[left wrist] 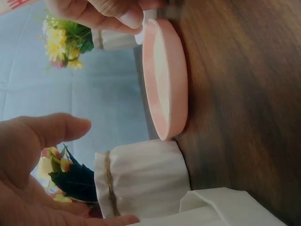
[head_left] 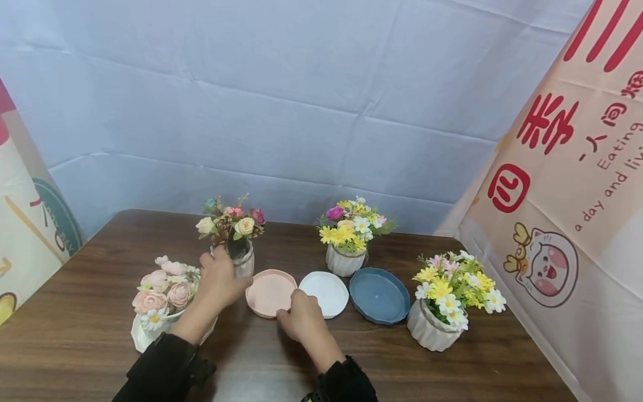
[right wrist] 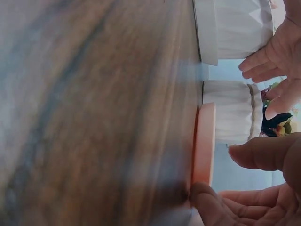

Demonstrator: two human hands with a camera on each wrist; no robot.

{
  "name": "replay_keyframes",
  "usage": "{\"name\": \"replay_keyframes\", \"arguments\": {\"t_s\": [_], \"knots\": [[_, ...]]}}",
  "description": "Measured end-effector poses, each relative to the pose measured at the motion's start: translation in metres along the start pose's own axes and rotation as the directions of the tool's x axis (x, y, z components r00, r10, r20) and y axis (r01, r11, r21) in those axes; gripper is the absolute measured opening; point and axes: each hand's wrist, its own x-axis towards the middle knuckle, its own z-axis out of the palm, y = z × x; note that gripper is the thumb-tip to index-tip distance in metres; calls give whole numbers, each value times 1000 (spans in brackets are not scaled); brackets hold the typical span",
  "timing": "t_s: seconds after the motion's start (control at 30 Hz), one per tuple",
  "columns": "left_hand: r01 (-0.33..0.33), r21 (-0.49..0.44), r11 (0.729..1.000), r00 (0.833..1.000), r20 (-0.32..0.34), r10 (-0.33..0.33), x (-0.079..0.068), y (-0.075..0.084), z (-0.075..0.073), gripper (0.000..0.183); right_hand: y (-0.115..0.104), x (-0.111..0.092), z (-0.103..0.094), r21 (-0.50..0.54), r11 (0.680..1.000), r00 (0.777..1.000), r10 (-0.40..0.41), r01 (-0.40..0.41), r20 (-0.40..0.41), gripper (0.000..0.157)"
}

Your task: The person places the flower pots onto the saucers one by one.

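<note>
At the back left a white pot (head_left: pixel 244 265) holds mixed roses. My left hand (head_left: pixel 221 282) is spread beside it, thumb and fingers apart; in the left wrist view that pot (left wrist: pixel 146 176) shows just beyond the fingers, with no grip on it visible. A pink saucer (head_left: pixel 271 291) lies to the right of the pot. My right hand (head_left: pixel 303 319) is at the saucer's right edge. In the right wrist view a fingertip touches the pink saucer (right wrist: pixel 205 141), while the thumb stands apart from it.
A white saucer (head_left: pixel 332 296) and a blue saucer (head_left: pixel 380 296) continue the row. Daisy pots stand at the back (head_left: pixel 345 261) and right (head_left: pixel 434 329). Pale pink flowers (head_left: pixel 166 290) stand at front left, their pot in a white dish (head_left: pixel 140 336). Cloth hangs behind the wooden table (head_left: pixel 251 374).
</note>
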Motion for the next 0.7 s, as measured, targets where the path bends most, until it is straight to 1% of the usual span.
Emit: {"name": "replay_keyframes", "arguments": {"t_s": [0.1, 0.2, 0.27, 0.43, 0.6, 0.7], "knots": [[18, -31, 999, 999, -34, -19, 3, 1, 1, 81, 2, 3, 1, 5, 1000, 1000, -4, 5, -17, 24], [40, -82, 996, 998, -44, -44, 5, 0, 1, 80, 3, 5, 2, 7, 1000, 1000, 12, -12, -26, 23], [60, -107, 992, 997, -31, -64, 6, -2, 2, 86, 3, 6, 3, 13, 999, 999, 34, -34, -14, 22], [104, -116, 988, 995, 13, -103, 8, -4, 4, 104, 0, 10, 2, 3, 997, 997, 73, -73, 13, 25], [157, -181, 971, 987, 1, -159, 12, -2, 3, 109, -2, 16, 1, -48, 994, 994, 101, -99, 38, 26], [176, -191, 966, 984, 13, -176, 14, -2, 3, 109, -1, 19, 2, -61, 992, 992, 114, -111, 51, 29]]}}
